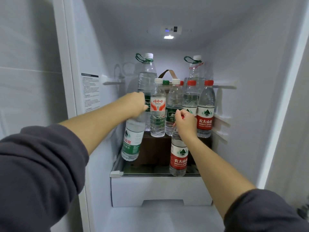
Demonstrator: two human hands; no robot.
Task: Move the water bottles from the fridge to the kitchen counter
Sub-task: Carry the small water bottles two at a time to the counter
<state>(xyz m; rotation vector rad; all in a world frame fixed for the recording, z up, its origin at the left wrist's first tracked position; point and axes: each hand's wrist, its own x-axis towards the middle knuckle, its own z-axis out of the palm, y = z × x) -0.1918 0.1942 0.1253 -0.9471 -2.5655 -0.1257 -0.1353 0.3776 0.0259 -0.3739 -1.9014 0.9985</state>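
Note:
I look into an open fridge. My left hand (138,103) grips the top of a green-label water bottle (132,141), which hangs tilted above the glass shelf (150,173). My right hand (185,123) grips the red-capped neck of a red-label bottle (178,158) near the shelf's front edge. Behind them several more bottles stand: a white-capped one with a red and white label (158,111), a green-label one (173,106), two red-capped ones (206,111) (190,97), and two tall bottles (147,76) (195,69) at the back.
A brown box (155,148) with a strap handle (167,73) sits on the shelf under the middle bottles. A white drawer (160,191) lies below the shelf. The fridge walls close in left and right, with shelf rails (222,128) on the right wall.

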